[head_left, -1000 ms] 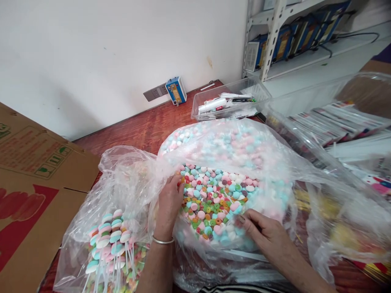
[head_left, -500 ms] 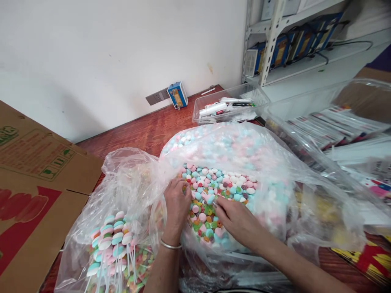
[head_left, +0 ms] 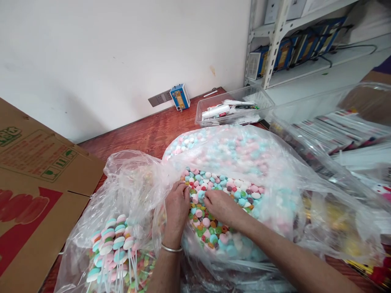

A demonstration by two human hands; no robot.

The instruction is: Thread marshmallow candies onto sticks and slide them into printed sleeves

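Two bare hands work close together just below centre view, over a mound of loose sweets [head_left: 206,222] in the opening of a large clear plastic bag [head_left: 275,162] at five o'clock. The sweets are pink, white and pale blue buttons mixed with small coloured rings. The left hand [head_left: 177,207], between six and seven o'clock, has its fingers curled and the tips gathered at the mound's edge; what they hold, if anything, cannot be told. The right hand [head_left: 221,207], between five and six, has its fingers bunched beside a pale blue sweet [head_left: 200,195]; whether it is gripped cannot be told either. At seven to eight o'clock, a cluster of white sticks topped with stacked sweets [head_left: 118,243] lies with a smaller clear bag [head_left: 131,171], on it or inside it, which is unclear. Those look like finished pieces, so the threading seems well begun. Much appears left: the mound is plentiful, and no completed stick shows between the hands. A cardboard box [head_left: 36,175] stands between eight and nine o'clock, on the reddish wooden table [head_left: 146,136].
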